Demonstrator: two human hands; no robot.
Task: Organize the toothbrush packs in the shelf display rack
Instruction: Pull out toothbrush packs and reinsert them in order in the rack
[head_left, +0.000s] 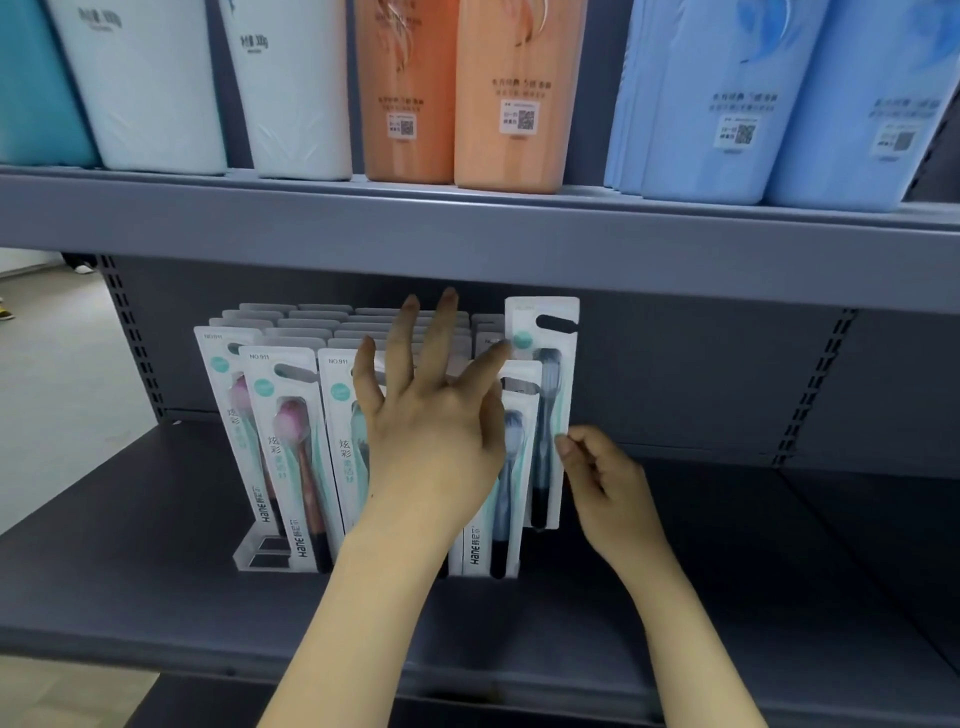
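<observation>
While dark-bristled toothbrush pack is pinched at right edge by right hand, left hand is spread over "NO.911" "Hane" packs in clear acrylic rack.

Left hand raised, fingers spread straight — right hand lower, fingers curled in a pinch

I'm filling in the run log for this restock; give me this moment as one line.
left hand: open, fingers spread over racked packs | right hand: pinches raised dark-brush pack at its edge | clear rack: on lower shelf
</observation>
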